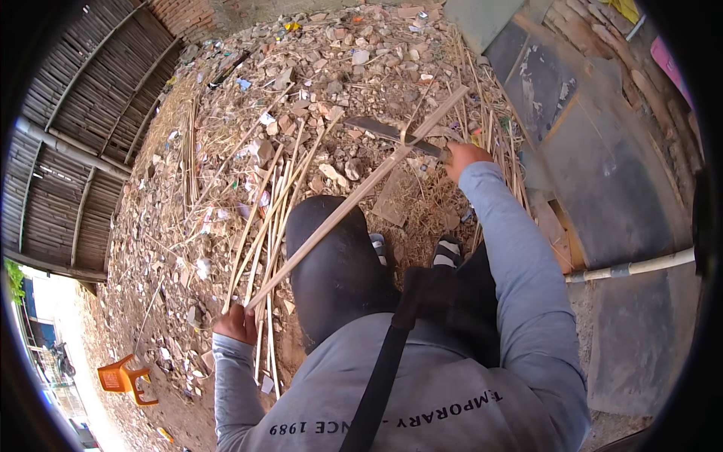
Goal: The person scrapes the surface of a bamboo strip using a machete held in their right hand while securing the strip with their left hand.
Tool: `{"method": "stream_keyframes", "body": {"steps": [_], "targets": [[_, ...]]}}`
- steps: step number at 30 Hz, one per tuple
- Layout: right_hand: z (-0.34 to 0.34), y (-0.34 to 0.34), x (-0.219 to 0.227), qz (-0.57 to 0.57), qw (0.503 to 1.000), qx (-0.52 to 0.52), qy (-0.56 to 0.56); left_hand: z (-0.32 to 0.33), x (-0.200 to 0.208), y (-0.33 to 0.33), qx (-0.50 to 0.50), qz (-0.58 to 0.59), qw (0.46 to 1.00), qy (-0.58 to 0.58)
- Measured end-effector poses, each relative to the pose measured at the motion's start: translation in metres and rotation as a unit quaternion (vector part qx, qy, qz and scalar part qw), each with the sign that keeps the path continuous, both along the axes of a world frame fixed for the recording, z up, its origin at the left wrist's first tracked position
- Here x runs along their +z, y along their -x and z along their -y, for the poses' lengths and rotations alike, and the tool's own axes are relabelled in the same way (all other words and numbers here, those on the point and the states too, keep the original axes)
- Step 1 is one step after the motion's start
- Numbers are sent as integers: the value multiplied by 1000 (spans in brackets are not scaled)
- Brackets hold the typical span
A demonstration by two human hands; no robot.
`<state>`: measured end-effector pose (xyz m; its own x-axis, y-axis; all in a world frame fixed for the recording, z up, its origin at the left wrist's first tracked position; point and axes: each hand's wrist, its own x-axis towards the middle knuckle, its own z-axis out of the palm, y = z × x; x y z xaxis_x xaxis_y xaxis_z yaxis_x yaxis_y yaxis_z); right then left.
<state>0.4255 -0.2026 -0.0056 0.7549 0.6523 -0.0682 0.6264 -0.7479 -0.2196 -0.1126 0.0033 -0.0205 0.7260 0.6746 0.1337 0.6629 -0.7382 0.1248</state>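
Observation:
A long pale bamboo strip (340, 213) slants across my left thigh, from lower left to upper right. My left hand (238, 325) is closed round its near end. In my right hand (465, 159) I grip the handle of a machete (382, 129), its dark blade pointing left. The blade crosses the strip near its far part, where a thin sliver (419, 105) stands apart from it. Whether the edge is sunk into the bamboo I cannot tell. Several split bamboo strips (265, 218) lie on the ground beside my left leg.
Stones and brick rubble (346, 90) cover the ground ahead. More thin strips (190, 151) lie farther left. A woven bamboo wall (83, 98) stands at the left, an orange plastic chair (124, 379) at lower left. Dark sheets (625, 181) and a pole (640, 265) are at the right.

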Motion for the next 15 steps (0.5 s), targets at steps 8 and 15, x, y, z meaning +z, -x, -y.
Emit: {"method": "stream_keyframes", "body": {"steps": [8, 15], "targets": [[3, 9, 0, 6, 999, 0, -38, -4, 5, 0, 15, 6, 1000, 11], [-7, 17, -6, -52, 995, 40, -75, 15, 14, -44, -12, 18, 998, -66]]}}
